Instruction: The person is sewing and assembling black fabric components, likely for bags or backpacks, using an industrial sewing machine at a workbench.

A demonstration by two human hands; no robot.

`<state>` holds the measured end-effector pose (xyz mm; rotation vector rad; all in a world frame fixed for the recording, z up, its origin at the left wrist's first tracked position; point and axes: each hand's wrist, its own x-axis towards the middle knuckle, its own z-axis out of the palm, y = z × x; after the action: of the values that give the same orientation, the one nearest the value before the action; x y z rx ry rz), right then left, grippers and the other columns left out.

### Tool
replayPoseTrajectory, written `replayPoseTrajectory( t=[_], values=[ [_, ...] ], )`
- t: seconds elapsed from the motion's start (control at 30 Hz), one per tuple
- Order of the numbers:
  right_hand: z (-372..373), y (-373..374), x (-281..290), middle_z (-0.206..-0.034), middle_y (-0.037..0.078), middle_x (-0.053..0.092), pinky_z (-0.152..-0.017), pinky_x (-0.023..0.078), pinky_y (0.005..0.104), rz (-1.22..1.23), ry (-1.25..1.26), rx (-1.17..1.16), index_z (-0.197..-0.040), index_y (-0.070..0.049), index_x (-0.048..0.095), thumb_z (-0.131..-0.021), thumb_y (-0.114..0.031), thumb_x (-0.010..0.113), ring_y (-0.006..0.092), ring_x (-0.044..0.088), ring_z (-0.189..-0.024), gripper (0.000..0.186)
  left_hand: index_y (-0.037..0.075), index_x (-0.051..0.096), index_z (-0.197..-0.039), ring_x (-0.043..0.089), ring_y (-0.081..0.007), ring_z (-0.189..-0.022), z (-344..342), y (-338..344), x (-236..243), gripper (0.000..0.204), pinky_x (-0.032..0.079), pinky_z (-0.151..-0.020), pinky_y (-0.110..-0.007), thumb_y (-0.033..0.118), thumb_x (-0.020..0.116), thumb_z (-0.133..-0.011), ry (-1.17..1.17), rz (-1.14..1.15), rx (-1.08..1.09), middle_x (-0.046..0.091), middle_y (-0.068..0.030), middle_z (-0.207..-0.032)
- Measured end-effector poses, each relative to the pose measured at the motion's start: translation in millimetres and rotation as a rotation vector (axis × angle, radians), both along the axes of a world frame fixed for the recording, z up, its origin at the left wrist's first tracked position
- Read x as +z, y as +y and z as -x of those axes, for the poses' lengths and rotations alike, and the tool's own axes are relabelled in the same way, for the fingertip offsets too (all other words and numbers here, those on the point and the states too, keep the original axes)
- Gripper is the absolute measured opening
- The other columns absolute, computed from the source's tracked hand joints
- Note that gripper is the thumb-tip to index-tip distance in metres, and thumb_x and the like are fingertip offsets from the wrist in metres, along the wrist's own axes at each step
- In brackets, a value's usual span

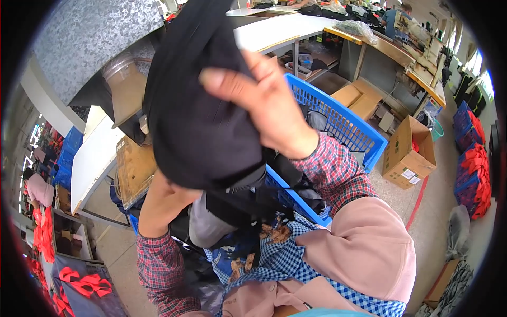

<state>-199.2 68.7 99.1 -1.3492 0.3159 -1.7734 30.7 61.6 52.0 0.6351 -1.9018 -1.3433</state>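
Observation:
A large black fabric piece (206, 132), rounded at the bottom and shaped like a bag, is held up in front of me. My right hand (261, 100) is closed on its upper right side, thumb flat on the near face and slightly blurred. My left hand (171, 198) reaches under its lower left edge, where the cloth hides the fingers. Below it, a grey rounded part (206, 224) and black straps (240, 206) hang over my lap; whether they belong to the same piece I cannot tell.
A blue plastic crate (343, 119) holding dark pieces stands to my right. Beyond it are a cardboard box (409, 153) and a white worktable (285, 31). At left are a worn wooden board (136, 164) and a grey metal panel (97, 39). Another person (39, 190) is at far left.

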Motion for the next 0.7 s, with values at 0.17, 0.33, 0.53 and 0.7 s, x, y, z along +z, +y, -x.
replayPoseTrajectory(
  t=[0.17,0.33,0.53,0.7],
  values=[
    [45,15,49,-0.100,0.006,0.068,-0.082,0.052,0.0279,0.060,-0.296,-0.124,-0.119,-0.001,0.059,-0.097,-0.018,0.058,0.0146,0.065,-0.091,0.028,0.002,0.061,-0.108,0.051,-0.0022,-0.079,63,12,44,0.030,0.041,-0.070,-0.019,0.022,0.072,-0.089,-0.062,-0.067,-0.152,0.057,0.0052,-0.088],
    [85,2,28,-0.109,0.008,0.067,-0.082,0.056,0.0328,0.036,-0.405,-0.098,-0.121,-0.003,0.057,-0.096,-0.019,0.058,0.0205,0.068,-0.094,0.030,0.003,0.059,-0.090,0.043,-0.0011,-0.071,88,12,42,0.025,0.037,-0.062,-0.021,0.025,0.071,-0.090,-0.102,-0.011,-0.201,0.051,0.0081,-0.075],
    [112,-22,-66,-0.102,0.009,0.066,-0.085,0.054,0.0323,0.077,-0.300,-0.008,-0.114,-0.002,0.057,-0.094,-0.020,0.061,0.0183,0.065,-0.097,0.028,0.002,0.061,-0.094,0.041,-0.0022,-0.069,81,-7,6,0.020,0.036,-0.059,-0.022,0.020,0.067,-0.090,-0.189,0.006,-0.170,0.050,0.0055,-0.073],
    [136,-17,-110,-0.083,0.014,0.063,-0.079,0.048,0.0415,0.222,0.156,0.190,-0.083,-0.002,0.063,-0.088,-0.035,0.067,0.0285,0.060,-0.082,0.034,0.001,0.060,-0.101,0.059,-0.0292,-0.069,67,-9,-15,0.021,0.046,-0.062,-0.037,0.008,0.057,-0.081,-0.488,0.634,0.187,0.055,-0.0132,-0.084]
  ],
)
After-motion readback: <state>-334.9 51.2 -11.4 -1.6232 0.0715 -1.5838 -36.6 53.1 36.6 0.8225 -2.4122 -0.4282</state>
